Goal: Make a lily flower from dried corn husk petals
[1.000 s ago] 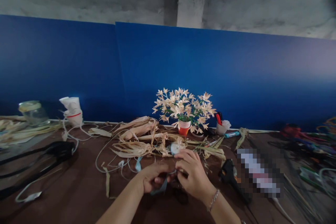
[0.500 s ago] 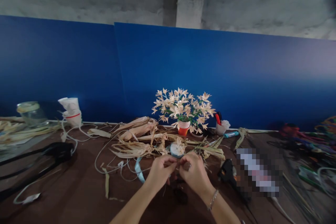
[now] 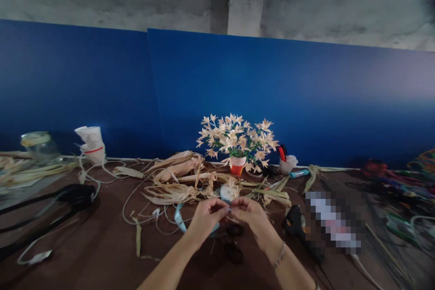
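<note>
My left hand (image 3: 208, 217) and my right hand (image 3: 250, 217) meet over the table, thumbs and forefingers pinched together. A tiny pale-blue bit shows at their fingertips; what it is I cannot make out. A light-blue ribbon (image 3: 179, 218) curves on the table by my left hand, and part of it passes behind that hand. Just beyond the fingers stands a small round whitish-blue item (image 3: 226, 193), with dry husk scraps beside it. Two dark rounded loops (image 3: 234, 229) lie below, between my wrists.
Dried corn husks (image 3: 178, 172) spread behind my hands. A cup of husk flowers (image 3: 237, 166) stands at the back. At right lies a black glue gun (image 3: 297, 226), near a blurred-out strip. White cable, a glass jar (image 3: 41, 148) and black straps (image 3: 73, 197) are at left.
My fingertips have come closer together, and the right hand's fingers have straightened toward the left. More of the blue ribbon and the dark loops now shows.
</note>
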A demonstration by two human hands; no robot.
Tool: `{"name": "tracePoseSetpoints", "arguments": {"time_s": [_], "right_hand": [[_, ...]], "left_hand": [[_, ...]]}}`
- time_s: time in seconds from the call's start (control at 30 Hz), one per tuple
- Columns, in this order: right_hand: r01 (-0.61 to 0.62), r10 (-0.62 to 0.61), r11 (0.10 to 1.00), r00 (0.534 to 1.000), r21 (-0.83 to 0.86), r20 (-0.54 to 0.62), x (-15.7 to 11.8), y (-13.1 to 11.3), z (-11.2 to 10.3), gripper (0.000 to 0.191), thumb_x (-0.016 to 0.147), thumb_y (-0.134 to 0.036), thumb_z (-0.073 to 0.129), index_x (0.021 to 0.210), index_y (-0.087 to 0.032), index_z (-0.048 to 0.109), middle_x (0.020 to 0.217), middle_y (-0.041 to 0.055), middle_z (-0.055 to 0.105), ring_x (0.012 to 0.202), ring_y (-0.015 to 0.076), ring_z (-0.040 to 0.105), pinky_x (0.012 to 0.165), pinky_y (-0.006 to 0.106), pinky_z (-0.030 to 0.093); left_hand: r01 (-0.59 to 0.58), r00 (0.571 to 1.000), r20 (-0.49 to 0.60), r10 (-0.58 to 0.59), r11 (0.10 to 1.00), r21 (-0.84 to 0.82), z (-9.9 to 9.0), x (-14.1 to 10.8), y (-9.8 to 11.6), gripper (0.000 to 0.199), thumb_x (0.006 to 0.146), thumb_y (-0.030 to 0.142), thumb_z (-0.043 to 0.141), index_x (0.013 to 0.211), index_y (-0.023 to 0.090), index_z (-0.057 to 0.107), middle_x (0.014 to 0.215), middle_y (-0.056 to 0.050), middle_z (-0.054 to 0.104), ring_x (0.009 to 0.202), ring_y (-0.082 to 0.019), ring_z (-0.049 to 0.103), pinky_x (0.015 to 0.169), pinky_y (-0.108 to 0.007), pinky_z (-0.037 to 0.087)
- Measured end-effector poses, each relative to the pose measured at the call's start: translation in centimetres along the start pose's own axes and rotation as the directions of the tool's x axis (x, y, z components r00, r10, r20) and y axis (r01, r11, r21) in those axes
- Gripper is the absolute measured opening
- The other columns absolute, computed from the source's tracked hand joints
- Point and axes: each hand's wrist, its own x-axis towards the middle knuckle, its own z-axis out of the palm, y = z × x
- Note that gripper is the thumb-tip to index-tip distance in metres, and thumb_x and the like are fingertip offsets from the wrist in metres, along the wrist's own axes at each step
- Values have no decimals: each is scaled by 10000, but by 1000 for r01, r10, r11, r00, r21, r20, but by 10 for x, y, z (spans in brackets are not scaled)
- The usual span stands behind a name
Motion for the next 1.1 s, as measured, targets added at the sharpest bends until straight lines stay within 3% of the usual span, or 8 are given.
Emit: {"name": "tracePoseSetpoints", "arguments": {"time_s": [0.23, 0.33, 0.43, 0.53, 0.63, 0.77, 0.87, 1.1], "right_hand": [[-142, 116, 977, 980, 157, 162, -5, -1, -4, 229, 595, -170, 616, 808, -165, 532, 650, -6, 616, 604, 127, 581, 610, 242, 428], [-89, 83, 995, 985, 34, 154, -4, -2, -3, 177, 637, -186, 564, 809, -154, 546, 656, -1, 608, 608, 124, 568, 605, 237, 415], [109, -91, 959, 993, -262, 81, -4, -1, 1, 129, 659, -202, 531, 779, -160, 557, 682, 10, 603, 623, 139, 555, 605, 252, 408], [317, -390, 689, 920, -651, 35, -6, 1, 6, 102, 623, -158, 538, 718, -179, 569, 720, 16, 595, 708, 165, 533, 666, 275, 388], [362, -545, 388, 832, -847, 106, -9, 1, 9, 129, 591, -111, 552, 687, -195, 569, 719, 13, 591, 761, 178, 502, 721, 293, 346], [357, -572, 263, 806, -896, 153, -11, 0, 10, 122, 603, -88, 540, 656, -194, 569, 710, 17, 596, 747, 174, 486, 715, 294, 320], [364, -551, 341, 824, -867, 129, -10, 0, 8, 114, 619, -93, 523, 620, -192, 580, 684, 12, 594, 730, 163, 490, 710, 279, 329], [260, -306, 767, 952, -587, 23, -2, 3, 5, 129, 634, -150, 503, 540, -158, 591, 553, -6, 550, 557, 116, 479, 522, 209, 349]], "left_hand": [[-65, 995, 76, 68, 997, -45, 2, -9, 10, 186, 659, 325, 604, 643, 139, 600, 565, -23, 594, 516, -113, 507, 519, -215, 388], [-81, 996, 51, 79, 996, 43, 1, -9, 9, 180, 667, 325, 588, 655, 146, 599, 541, -7, 569, 475, -100, 477, 464, -196, 355], [-88, 996, 24, 86, 988, 129, -2, -6, 6, 179, 676, 323, 565, 663, 148, 600, 500, 6, 542, 444, -100, 459, 428, -191, 333], [-107, 994, 9, 107, 981, 163, -3, -4, 4, 155, 670, 292, 557, 639, 145, 599, 488, 8, 546, 458, -107, 474, 445, -194, 344], [-119, 993, -4, 122, 975, 187, -2, -3, 3, 133, 663, 258, 553, 610, 143, 594, 489, 15, 534, 457, -99, 462, 443, -188, 336], [-114, 994, 20, 112, 977, 181, -3, -2, -1, 154, 674, 270, 550, 618, 135, 596, 511, 11, 534, 465, -99, 461, 439, -192, 336], [-79, 995, 67, 72, 990, 117, -5, 1, -4, 171, 670, 291, 575, 645, 125, 604, 520, 10, 537, 487, -102, 475, 471, -204, 361], [4, 989, 146, 2, 999, -42, -9, 2, -4, 257, 616, 332, 649, 724, 105, 598, 556, 1, 560, 483, -94, 491, 500, -224, 389]]}}
